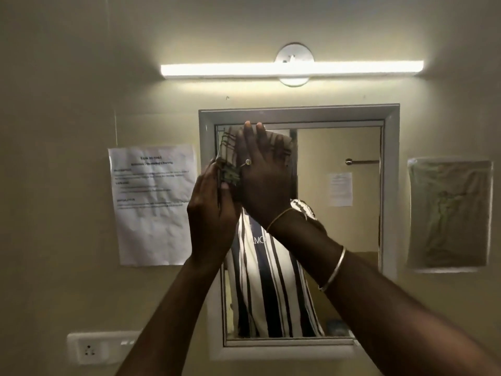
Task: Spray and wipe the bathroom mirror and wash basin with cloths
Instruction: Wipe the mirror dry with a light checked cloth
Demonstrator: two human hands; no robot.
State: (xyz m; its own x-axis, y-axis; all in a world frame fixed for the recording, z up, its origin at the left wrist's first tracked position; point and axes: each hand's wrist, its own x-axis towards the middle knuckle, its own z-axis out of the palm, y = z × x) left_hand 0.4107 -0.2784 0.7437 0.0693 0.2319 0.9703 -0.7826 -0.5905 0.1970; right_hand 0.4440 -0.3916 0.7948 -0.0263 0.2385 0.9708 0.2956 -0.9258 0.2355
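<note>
A framed bathroom mirror [339,147] hangs on the wall straight ahead. A checked cloth [226,147] is pressed against the mirror's upper left corner. My right hand [260,172] lies flat on the cloth, fingers pointing up, a ring on one finger. My left hand [214,202] grips the cloth's lower edge from the left. The mirror shows a person in a striped shirt. The wash basin and any spray bottle are out of view.
A lit tube light [292,68] runs above the mirror. A printed paper sheet [154,207] is taped to the wall on the left, a plastic-covered picture [450,213] on the right. A wall socket [89,348] sits at lower left.
</note>
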